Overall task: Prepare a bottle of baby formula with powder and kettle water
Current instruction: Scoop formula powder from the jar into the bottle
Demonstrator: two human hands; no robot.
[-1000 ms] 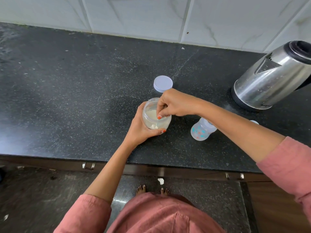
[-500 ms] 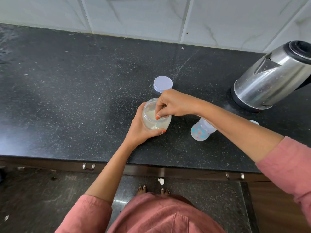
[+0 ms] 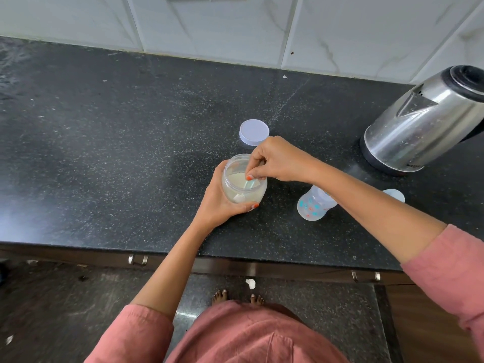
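The dark counter [image 3: 104, 153] carries a steel kettle [image 3: 424, 127] near its right back edge. Nearer the front edge, the left hand [image 3: 222, 203] wraps its fingers around a clear powder jar [image 3: 241, 189]. The right hand [image 3: 277, 161] pinches what looks like a pale scoop [image 3: 252, 183] inside it. The baby bottle [image 3: 314, 204] stands just right; the jar's lid [image 3: 254, 132] lies behind.

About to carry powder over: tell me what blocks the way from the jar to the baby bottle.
Nothing visible does. The counter between the jar and the baby bottle is bare; only the right hand's own forearm crosses above the bottle.
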